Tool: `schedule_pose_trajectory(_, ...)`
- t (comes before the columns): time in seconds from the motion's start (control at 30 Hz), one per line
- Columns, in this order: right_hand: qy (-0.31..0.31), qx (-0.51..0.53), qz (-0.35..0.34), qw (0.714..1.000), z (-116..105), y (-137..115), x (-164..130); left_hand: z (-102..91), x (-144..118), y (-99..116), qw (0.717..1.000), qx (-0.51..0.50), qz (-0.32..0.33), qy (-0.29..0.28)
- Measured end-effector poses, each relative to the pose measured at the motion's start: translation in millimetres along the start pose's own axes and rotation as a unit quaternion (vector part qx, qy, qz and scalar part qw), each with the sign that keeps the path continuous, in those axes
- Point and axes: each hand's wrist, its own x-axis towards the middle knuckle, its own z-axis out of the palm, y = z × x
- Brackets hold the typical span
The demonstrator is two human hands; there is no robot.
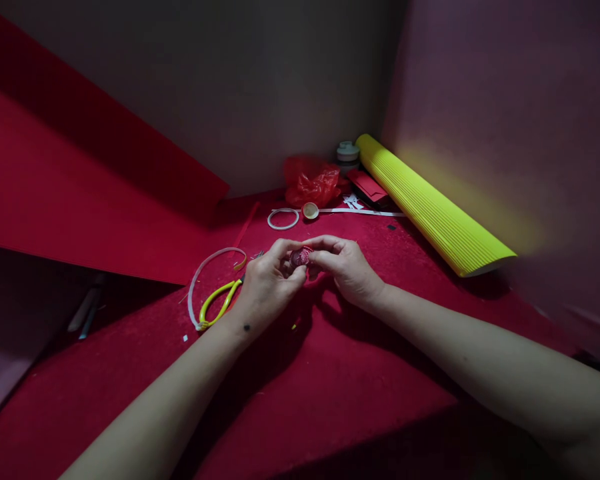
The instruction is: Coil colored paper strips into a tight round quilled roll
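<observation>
Between the fingertips of both hands is a small round reddish coil (301, 257) with a pale pattern; what exactly it is I cannot make out. My left hand (276, 272) is closed on its left side, thumb at the front. From the right, my right hand (344, 267) pinches it with thumb and forefinger. Both hands are raised just over the red table cover (330, 380). Beside my left wrist lies a tool with yellow looped handles (220, 300); its working end is hidden behind the hand. A pale strip (194, 283) curves around these handles.
A large red sheet (90, 180) slants in from the left. Along the right lies a yellow corrugated roll (430, 207). Farther back are a red plastic bag (313, 183), a lidded jar (348, 153), a red envelope (369, 185), a white ring (283, 219) and a small round cup (310, 211).
</observation>
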Motion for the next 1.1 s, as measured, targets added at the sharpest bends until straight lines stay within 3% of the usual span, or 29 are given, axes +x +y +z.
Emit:
schedule_pose_trajectory(0.27,-0.035,-0.046,-0.027,0.998,-1.6,2.1,1.2,-4.1,1.2,1.8,0.999,-0.019,-0.030,-0.002)
schedule_pose_trajectory(0.53,-0.062,-0.004,0.011,0.998,-4.3,6.2,2.1,-6.1,4.3,-3.8,0.994,-0.094,-0.056,-0.015)
schedule_pose_trajectory(0.77,-0.086,0.055,0.038,0.994,-6.0,6.7,4.1,-19.8,9.8,6.1,0.954,-0.246,-0.153,-0.078)
schedule_pose_trajectory(1.1,-0.117,0.074,0.042,0.989,-8.7,6.8,4.0,-21.7,9.9,0.8,0.943,-0.281,-0.156,-0.092)
